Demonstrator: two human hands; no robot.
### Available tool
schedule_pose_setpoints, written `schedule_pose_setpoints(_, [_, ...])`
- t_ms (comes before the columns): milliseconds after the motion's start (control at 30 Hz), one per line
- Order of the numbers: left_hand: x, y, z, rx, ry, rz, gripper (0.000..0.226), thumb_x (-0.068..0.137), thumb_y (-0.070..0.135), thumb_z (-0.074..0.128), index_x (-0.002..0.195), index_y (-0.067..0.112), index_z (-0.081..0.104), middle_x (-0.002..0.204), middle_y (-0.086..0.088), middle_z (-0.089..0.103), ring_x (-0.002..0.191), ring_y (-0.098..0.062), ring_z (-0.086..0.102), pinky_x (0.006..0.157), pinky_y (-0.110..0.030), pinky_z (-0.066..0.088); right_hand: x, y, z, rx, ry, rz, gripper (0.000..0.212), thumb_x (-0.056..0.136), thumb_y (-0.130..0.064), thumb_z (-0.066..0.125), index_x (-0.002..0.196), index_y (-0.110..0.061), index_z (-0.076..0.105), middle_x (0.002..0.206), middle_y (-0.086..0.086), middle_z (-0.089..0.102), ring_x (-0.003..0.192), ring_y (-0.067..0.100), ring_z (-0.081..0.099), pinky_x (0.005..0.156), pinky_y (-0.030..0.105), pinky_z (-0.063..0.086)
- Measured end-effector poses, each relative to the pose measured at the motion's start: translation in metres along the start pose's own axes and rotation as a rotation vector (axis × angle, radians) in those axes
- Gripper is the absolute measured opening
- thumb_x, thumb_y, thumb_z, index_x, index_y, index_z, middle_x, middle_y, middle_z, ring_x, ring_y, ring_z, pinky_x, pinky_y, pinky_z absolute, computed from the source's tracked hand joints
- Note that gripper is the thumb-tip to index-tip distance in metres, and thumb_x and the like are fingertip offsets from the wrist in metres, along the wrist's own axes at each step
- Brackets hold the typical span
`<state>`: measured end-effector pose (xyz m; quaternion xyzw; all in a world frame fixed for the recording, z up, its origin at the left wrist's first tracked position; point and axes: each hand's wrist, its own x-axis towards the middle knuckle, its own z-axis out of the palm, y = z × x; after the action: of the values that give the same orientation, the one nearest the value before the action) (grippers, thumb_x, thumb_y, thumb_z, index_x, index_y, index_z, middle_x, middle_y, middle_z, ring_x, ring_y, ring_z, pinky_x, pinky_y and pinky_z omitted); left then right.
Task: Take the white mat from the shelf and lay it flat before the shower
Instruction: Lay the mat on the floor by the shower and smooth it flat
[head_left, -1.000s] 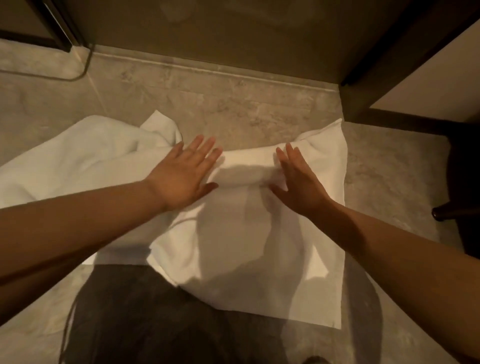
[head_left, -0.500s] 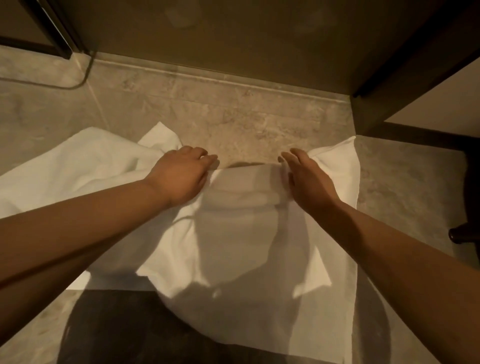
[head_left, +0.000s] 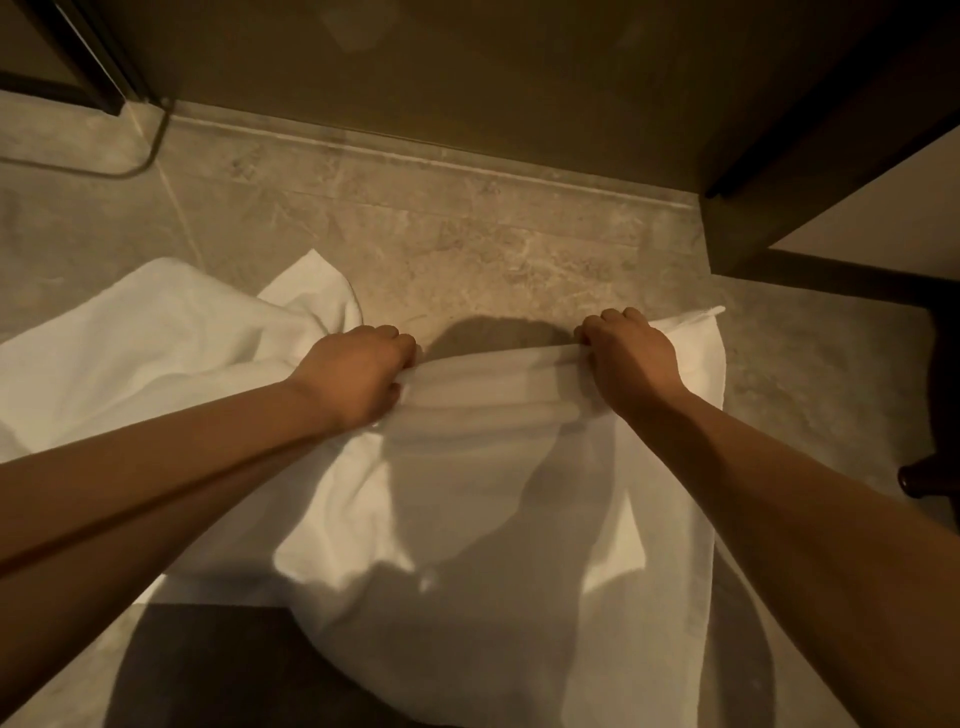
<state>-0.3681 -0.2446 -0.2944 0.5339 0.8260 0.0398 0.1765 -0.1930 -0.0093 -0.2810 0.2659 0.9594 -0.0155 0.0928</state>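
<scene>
The white mat (head_left: 483, 519) lies rumpled on the grey stone floor in front of the shower's raised threshold (head_left: 415, 156). Its left part is bunched into folds. My left hand (head_left: 358, 376) is closed on the mat's far edge, left of centre. My right hand (head_left: 628, 358) grips the same far edge nearer the right corner. The cloth between the two hands is drawn into ridges and looks slightly lifted. The near part of the mat hangs toward me, partly in my shadow.
The shower's dark glass wall (head_left: 441, 67) rises behind the threshold. A dark frame post (head_left: 98, 67) stands at far left. A dark cabinet panel (head_left: 810, 114) and a dark furniture leg (head_left: 924, 478) stand on the right. Bare floor (head_left: 467, 249) lies between mat and threshold.
Both hands went from lying flat and open on the mat to curling shut on its far edge. The edge has bunched between them and the view has shifted slightly closer.
</scene>
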Motion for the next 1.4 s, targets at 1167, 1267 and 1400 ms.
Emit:
schedule_pose_setpoints(1167, [-0.015, 0.019, -0.007, -0.091, 0.17, 0.06, 0.017, 0.081, 0.02, 0.058, 0.097, 0.013, 0.059, 0.093, -0.007, 0.06, 0.072, -0.03, 0.059, 0.051, -0.03, 0.035, -0.022, 0.021, -0.009, 0.065, 0.125, 0.211, 0.022, 0.091, -0.013, 0.045, 0.102, -0.002, 0.061, 0.102, 0.016, 0.054, 0.085, 0.033, 0.055, 0.066, 0.042, 0.049])
schedule_pose_setpoints(1267, [-0.019, 0.021, -0.023, -0.06, 0.293, 0.163, 0.012, 0.074, 0.011, 0.063, 0.083, 0.012, 0.055, 0.079, -0.006, 0.057, 0.056, -0.03, 0.055, 0.044, -0.026, 0.025, -0.02, 0.031, -0.016, 0.074, 0.24, 0.21, 0.019, 0.089, -0.01, 0.048, 0.101, -0.003, 0.06, 0.1, 0.016, 0.054, 0.086, 0.033, 0.052, 0.066, 0.041, 0.045])
schedule_pose_setpoints(1400, [-0.015, 0.02, -0.04, -0.022, 0.35, 0.27, 0.01, 0.074, 0.01, 0.058, 0.081, 0.012, 0.051, 0.072, -0.006, 0.052, 0.057, -0.029, 0.05, 0.044, -0.029, 0.028, -0.009, 0.045, -0.024, 0.124, 0.325, 0.279, 0.022, 0.092, -0.009, 0.045, 0.106, -0.004, 0.06, 0.102, 0.017, 0.055, 0.089, 0.034, 0.053, 0.076, 0.049, 0.048])
